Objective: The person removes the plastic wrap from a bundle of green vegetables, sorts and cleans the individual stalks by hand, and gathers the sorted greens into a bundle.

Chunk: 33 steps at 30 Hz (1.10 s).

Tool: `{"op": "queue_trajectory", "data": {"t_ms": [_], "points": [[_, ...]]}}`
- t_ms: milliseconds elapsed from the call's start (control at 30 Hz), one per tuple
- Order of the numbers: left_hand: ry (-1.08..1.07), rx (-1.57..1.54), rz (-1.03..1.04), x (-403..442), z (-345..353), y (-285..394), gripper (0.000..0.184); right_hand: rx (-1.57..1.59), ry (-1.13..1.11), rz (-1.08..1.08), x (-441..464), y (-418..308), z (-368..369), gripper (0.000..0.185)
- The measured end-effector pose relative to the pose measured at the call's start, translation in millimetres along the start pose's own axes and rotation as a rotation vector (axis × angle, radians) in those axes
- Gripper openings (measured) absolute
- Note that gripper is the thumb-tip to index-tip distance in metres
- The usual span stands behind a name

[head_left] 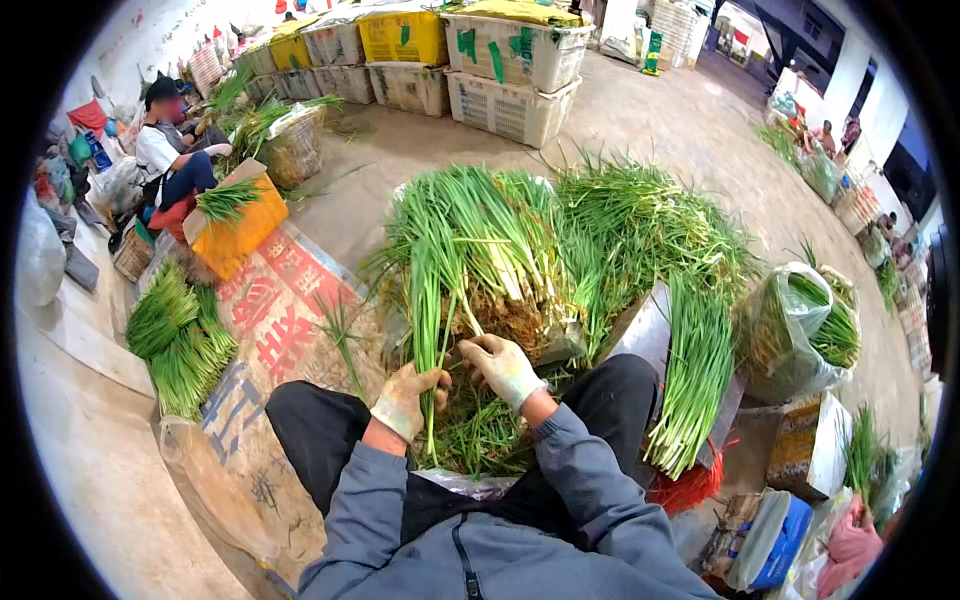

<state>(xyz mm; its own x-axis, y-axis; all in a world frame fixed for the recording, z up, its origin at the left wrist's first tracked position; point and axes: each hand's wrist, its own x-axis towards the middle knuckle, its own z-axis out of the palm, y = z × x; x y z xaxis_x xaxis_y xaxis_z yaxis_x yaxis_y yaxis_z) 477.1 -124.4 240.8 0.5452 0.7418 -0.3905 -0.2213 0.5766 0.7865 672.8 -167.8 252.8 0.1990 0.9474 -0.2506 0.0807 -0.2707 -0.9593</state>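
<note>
My left hand wears a pale, soiled work glove and is closed round a thin bunch of long green chives, held upright in front of my lap. Beside it, my right hand, gloved too, pinches the pale stem end of a chive stalk. Just beyond both hands lies a large heap of chives, its white stems and brown roots turned towards me. Loose green leaves fill the space between my knees, below the hands.
To my right, a neat bundle of chives rests on a box, near red ties. Behind it stands a filled plastic bag. More bundles lie at left. A seated person is at far left; stacked crates stand at the back.
</note>
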Motion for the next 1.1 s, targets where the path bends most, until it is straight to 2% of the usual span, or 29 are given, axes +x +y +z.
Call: {"op": "queue_trajectory", "data": {"t_ms": [33, 100, 133, 167, 233, 267, 300, 367, 400, 433, 467, 500, 567, 600, 633, 667, 733, 767, 833, 900, 933, 1000, 1100], "points": [[0.002, 0.001, 0.004, -3, -1, 1, 0.036, 0.001, -0.003, -0.004, 6, -3, 5, 0.04], [-0.054, -0.062, 0.021, -10, -2, 2, 0.037, 0.652, -0.088, 0.194, 21, -4, 19, 0.039], [-0.128, -0.076, 0.035, -15, -1, 5, 0.04, 0.825, -0.149, 0.206, 31, -3, 23, 0.033], [-0.126, -0.076, 0.037, -16, -4, 7, 0.04, 0.825, -0.151, 0.206, 41, 3, 23, 0.033], [-0.123, -0.008, -0.012, -22, -9, 12, 0.043, 0.824, -0.11, 0.039, 53, 5, 26, 0.029], [-0.028, 0.019, 0.024, -28, -4, 16, 0.031, 0.846, -0.072, 0.043, 53, 3, 24, 0.027], [-0.02, 0.016, 0.027, -23, -5, 16, 0.031, 0.894, -0.071, -0.029, 50, 2, 20, 0.023], [0.353, -0.115, 0.265, -6, -13, 13, 0.025, 1.011, -0.098, -0.128, 26, -21, 6, 0.021], [0.388, -0.13, 0.25, -3, -35, 19, 0.017, 0.976, -0.05, -0.261, 23, -11, -3, 0.021], [0.433, -0.451, 0.263, 9, -52, 25, 0.015, 1.069, -0.021, -0.303, 12, -10, -16, 0.022], [0.498, -0.628, 0.257, 14, -66, 38, 0.015, 1.16, 0.006, -0.349, 1, -10, -28, 0.023], [0.485, -0.654, 0.377, 19, -84, 43, 0.017, 1.38, 0.026, -0.301, -17, -25, -43, 0.026], [0.436, -0.627, 0.538, 15, -98, 64, 0.017, 1.193, -0.009, -0.5, -31, -13, -67, 0.025], [0.442, -0.627, 0.556, 15, -101, 72, 0.017, 0.949, -0.011, -0.414, -40, -10, -67, 0.021], [0.349, -0.631, 0.572, 15, -103, 77, 0.018, 0.705, -0.005, -0.33, -48, -6, -65, 0.018], [0.254, -0.633, 0.576, 14, -102, 82, 0.02, 0.236, -0.137, -0.234, -49, -4, -60, 0.019], [0.257, -0.551, 0.597, 8, -95, 95, 0.022, -0.588, -0.442, -0.286, -32, 58, -39, 0.042], [0.259, -0.474, 0.615, 8, -91, 102, 0.024, -1.002, -0.718, -0.167, -34, 65, -31, 0.038], [0.387, -0.403, 0.639, 2, -81, 119, 0.021, -1.24, -0.581, -0.015, -25, 77, -17, 0.038], [0.471, -0.373, 0.716, 2, -85, 137, 0.018, -0.778, -0.247, -0.267, -16, 76, -6, 0.034], [0.494, -0.372, 0.719, 1, -95, 144, 0.018, -0.712, -0.274, -0.194, -8, 73, 3, 0.03], [0.241, -0.334, 0.74, -1, -112, 159, 0.018, -0.733, -0.339, -0.205, 1, 83, 28, 0.028], [0.279, -0.343, 0.655, -4, -116, 182, 0.022, -0.714, -0.512, -0.154, 14, 91, 65, 0.028]]}}
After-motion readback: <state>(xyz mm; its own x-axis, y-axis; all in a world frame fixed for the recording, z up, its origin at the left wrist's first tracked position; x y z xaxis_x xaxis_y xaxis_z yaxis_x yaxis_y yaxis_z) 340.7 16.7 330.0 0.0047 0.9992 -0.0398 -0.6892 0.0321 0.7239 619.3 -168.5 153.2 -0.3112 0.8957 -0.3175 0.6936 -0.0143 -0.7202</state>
